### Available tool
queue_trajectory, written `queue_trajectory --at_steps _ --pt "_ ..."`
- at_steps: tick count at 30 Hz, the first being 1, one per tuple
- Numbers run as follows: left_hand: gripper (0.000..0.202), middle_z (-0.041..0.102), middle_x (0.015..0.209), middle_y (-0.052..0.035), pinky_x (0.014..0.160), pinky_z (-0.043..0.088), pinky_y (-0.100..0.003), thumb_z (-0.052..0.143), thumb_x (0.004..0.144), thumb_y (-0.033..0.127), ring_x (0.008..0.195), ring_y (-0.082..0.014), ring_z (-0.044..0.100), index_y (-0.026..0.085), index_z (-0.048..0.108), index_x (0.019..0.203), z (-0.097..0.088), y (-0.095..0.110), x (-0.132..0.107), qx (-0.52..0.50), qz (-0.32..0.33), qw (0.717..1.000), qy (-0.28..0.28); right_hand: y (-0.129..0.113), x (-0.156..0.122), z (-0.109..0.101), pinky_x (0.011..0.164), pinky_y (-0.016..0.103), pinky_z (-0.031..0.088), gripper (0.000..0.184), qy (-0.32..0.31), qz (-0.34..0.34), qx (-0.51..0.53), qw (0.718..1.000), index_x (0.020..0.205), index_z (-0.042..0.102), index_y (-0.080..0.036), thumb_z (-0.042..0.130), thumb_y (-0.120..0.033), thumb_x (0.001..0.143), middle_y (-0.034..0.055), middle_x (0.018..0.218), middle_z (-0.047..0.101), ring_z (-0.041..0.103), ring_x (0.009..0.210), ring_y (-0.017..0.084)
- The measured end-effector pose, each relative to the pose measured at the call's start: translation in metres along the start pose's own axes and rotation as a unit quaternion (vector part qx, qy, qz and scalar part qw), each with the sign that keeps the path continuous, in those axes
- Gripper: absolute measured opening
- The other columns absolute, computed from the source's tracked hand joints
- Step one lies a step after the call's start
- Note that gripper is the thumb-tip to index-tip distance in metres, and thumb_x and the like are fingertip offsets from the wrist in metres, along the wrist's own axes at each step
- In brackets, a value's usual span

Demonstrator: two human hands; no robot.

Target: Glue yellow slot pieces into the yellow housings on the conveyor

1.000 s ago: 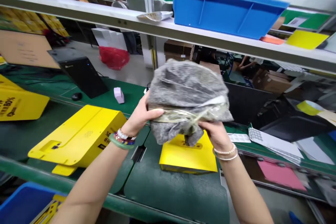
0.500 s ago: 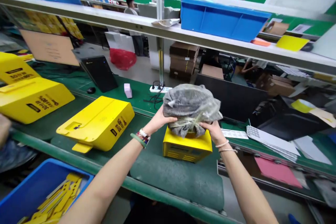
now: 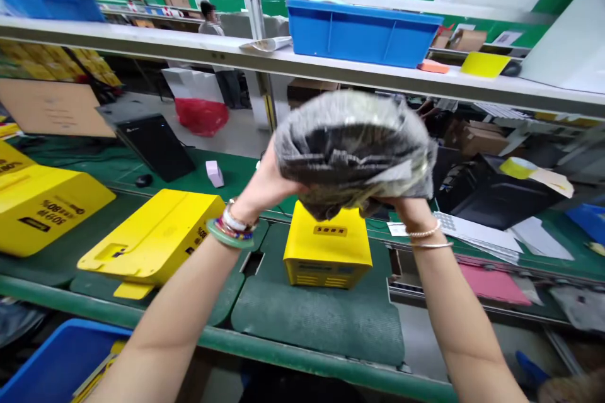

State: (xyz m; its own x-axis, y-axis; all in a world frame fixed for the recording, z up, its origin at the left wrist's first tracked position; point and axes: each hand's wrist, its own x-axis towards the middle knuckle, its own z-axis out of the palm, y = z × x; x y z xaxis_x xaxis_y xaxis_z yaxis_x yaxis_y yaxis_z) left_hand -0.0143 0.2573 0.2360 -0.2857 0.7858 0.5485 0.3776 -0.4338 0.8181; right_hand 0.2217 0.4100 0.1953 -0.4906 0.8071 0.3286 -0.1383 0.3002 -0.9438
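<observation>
Just below the grey bundle (image 3: 354, 145) stands 1 yellow box (image 3: 326, 245)

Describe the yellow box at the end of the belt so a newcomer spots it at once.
Find the green belt crossing the view and follow it to its right end. There, below the held grey bundle in the picture, sits the yellow box. Unlike the yellow boxes to its left, it shows slotted vents on its near face.

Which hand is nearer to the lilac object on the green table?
Left. The left hand is to the right of the lilac object; the right hand is farther right, across the grey bundle.
</observation>
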Motion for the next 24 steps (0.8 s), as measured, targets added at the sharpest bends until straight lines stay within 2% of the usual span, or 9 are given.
queue_trajectory --at_steps 3,5,8,10,12,15,19,21,24 --pt "0.093 0.057 0.134 -0.0158 0.111 0.036 -0.054 0.089 0.053 0.032 0.126 -0.0348 0.051 0.015 0.044 0.133 0.024 -0.043 -0.037 -0.055 -0.081 0.995 -0.017 0.048 -0.033 0.004 0.111 0.054 0.039 0.073 -0.003 0.069 0.024 0.997 0.113 0.063 -0.019 0.09 -0.034 0.047 0.0089 0.123 0.067 0.057 0.121 0.031" --pt "0.089 0.056 0.134 -0.0172 0.11 0.036 -0.055 0.086 0.058 0.033 0.126 -0.0356 0.051 0.014 0.044 0.133 0.032 -0.057 -0.044 -0.059 -0.124 0.991 0.005 0.065 -0.041 0.006 0.103 0.055 0.047 0.063 -0.008 0.088 0.036 0.995 0.108 0.066 -0.018 0.087 -0.038 0.052 0.0096 0.11 0.073 0.064 0.111 0.032" --pt "0.089 0.057 0.134 -0.0155 0.11 0.037 -0.054 0.087 0.057 0.032 0.125 -0.0355 0.052 0.015 0.045 0.133 0.028 -0.043 -0.025 -0.043 -0.097 0.994 0.003 0.064 -0.029 0.001 0.102 0.053 0.048 0.063 -0.005 0.088 0.054 0.995 0.109 0.066 -0.019 0.086 -0.039 0.053 0.0084 0.111 0.072 0.064 0.11 0.031" --pt "0.094 0.058 0.133 -0.0143 0.111 0.037 -0.053 0.089 0.053 0.03 0.125 -0.0359 0.051 0.016 0.045 0.134 0.02 -0.028 -0.008 -0.01 -0.061 0.998 -0.001 0.056 -0.016 -0.008 0.108 0.052 0.043 0.069 -0.003 0.064 0.056 0.996 0.115 0.064 -0.022 0.088 -0.036 0.052 0.0067 0.122 0.067 0.058 0.12 0.03" --pt "0.098 0.058 0.133 -0.0139 0.113 0.034 -0.053 0.089 0.05 0.03 0.126 -0.0364 0.05 0.016 0.044 0.136 0.014 -0.022 -0.004 0.027 -0.046 0.999 -0.002 0.056 -0.011 -0.016 0.115 0.05 0.034 0.072 0.003 0.045 0.039 0.998 0.118 0.062 -0.025 0.088 -0.034 0.051 0.0044 0.131 0.062 0.05 0.129 0.028" --pt "0.093 0.059 0.133 -0.0152 0.113 0.032 -0.055 0.089 0.05 0.032 0.126 -0.0376 0.05 0.016 0.049 0.133 0.019 -0.038 -0.027 0.022 -0.093 0.995 -0.017 0.074 -0.025 -0.017 0.116 0.053 0.03 0.077 0.005 0.067 0.013 0.998 0.116 0.063 -0.023 0.09 -0.035 0.045 0.0073 0.132 0.061 0.046 0.132 0.031" --pt "0.078 0.06 0.131 -0.0186 0.108 0.038 -0.056 0.088 0.051 0.032 0.123 -0.0399 0.053 0.013 0.058 0.121 0.029 -0.064 -0.059 -0.082 -0.2 0.976 -0.008 0.091 -0.045 -0.003 0.106 0.058 0.041 0.081 -0.017 0.106 0.026 0.994 0.122 0.058 -0.019 0.087 -0.04 0.05 0.0135 0.126 0.065 0.058 0.12 0.033" --pt "0.079 0.059 0.133 -0.0168 0.109 0.038 -0.055 0.088 0.05 0.029 0.124 -0.0391 0.052 0.014 0.058 0.121 0.023 -0.06 -0.057 -0.088 -0.199 0.976 0.01 0.083 -0.04 0.003 0.108 0.054 0.041 0.082 -0.019 0.101 0.026 0.994 0.124 0.057 -0.019 0.088 -0.037 0.05 0.0121 0.127 0.064 0.057 0.121 0.031" --pt "0.083 0.059 0.135 -0.0122 0.112 0.035 -0.053 0.089 0.047 0.023 0.126 -0.0374 0.05 0.017 0.059 0.125 0.001 -0.045 -0.049 -0.035 -0.176 0.983 0.037 0.065 -0.02 0.012 0.111 0.051 0.039 0.082 -0.044 0.087 0.029 0.995 0.121 0.059 -0.02 0.09 -0.036 0.047 0.0099 0.123 0.067 0.057 0.12 0.03"
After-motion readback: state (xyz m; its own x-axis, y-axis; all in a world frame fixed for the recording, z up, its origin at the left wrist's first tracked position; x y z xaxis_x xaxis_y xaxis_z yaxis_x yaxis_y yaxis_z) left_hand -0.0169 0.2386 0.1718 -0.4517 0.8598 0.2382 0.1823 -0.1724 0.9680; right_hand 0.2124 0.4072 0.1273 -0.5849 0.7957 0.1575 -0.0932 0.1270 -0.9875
